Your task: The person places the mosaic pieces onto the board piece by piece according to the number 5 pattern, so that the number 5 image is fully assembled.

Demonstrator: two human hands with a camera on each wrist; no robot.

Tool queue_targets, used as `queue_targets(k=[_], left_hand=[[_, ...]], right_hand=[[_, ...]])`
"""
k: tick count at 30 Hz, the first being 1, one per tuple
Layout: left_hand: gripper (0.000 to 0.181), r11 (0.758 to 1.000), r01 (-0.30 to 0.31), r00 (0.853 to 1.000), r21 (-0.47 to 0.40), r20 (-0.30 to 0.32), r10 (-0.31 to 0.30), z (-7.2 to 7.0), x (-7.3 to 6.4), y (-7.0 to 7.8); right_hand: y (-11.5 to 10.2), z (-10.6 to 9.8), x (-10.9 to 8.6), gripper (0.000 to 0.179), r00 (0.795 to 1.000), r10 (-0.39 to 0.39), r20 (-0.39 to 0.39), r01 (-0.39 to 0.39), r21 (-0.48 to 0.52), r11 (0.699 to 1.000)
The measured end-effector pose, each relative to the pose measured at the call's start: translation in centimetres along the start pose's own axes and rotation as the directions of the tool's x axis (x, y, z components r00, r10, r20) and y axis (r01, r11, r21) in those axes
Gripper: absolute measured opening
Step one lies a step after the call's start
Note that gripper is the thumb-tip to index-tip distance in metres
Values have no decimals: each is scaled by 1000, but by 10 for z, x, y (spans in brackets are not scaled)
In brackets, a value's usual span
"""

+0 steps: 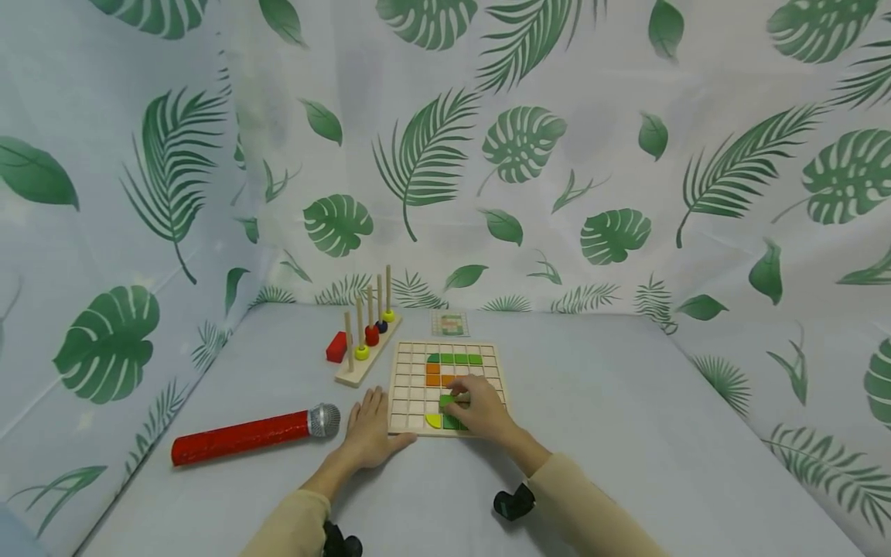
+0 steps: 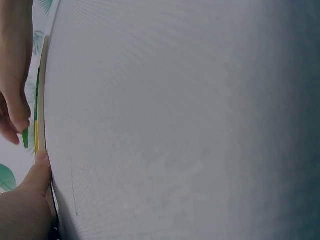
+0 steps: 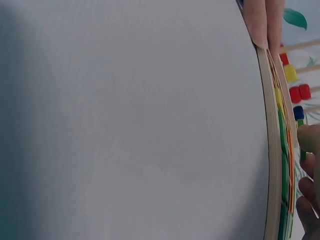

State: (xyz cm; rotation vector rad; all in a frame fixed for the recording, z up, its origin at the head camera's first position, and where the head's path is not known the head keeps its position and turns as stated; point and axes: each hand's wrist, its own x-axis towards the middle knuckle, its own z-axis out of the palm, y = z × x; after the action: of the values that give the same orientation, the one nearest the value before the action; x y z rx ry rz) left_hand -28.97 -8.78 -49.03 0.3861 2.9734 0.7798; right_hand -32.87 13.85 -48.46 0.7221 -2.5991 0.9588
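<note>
A wooden grid board point(image 1: 411, 393) lies on the table with green, orange and yellow tiles in some of its squares. My right hand point(image 1: 482, 410) is over the board's right half and pinches a small green tile point(image 2: 25, 138) between thumb and fingertips. The right wrist view shows this hand's fingers point(image 3: 307, 187) just above the board's face. Left of the board, my left hand point(image 1: 369, 433) rests with straight fingers, its thumb point(image 2: 42, 167) against the front edge near the corner. A yellow rounded tile point(image 1: 434, 420) sits in the front row, beside green ones.
Behind the board's left side stands a wooden peg rack point(image 1: 356, 374) with coloured beads, a red block point(image 1: 337, 347) beside it. A small pattern card point(image 1: 450, 323) lies behind the board. A red microphone point(image 1: 244, 438) with a silver head lies at the left.
</note>
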Motion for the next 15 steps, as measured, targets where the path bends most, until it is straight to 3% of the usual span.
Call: queue_targets(k=[6, 15], left_hand=[[95, 1000, -10, 1000, 7, -5, 10, 0, 1, -1], [95, 1000, -17, 1000, -1, -9, 17, -1, 0, -1]], right_hand=[[-8, 8, 4, 29, 999, -55, 4, 55, 7, 998], [-6, 14, 6, 27, 998, -57, 8, 57, -2, 998]])
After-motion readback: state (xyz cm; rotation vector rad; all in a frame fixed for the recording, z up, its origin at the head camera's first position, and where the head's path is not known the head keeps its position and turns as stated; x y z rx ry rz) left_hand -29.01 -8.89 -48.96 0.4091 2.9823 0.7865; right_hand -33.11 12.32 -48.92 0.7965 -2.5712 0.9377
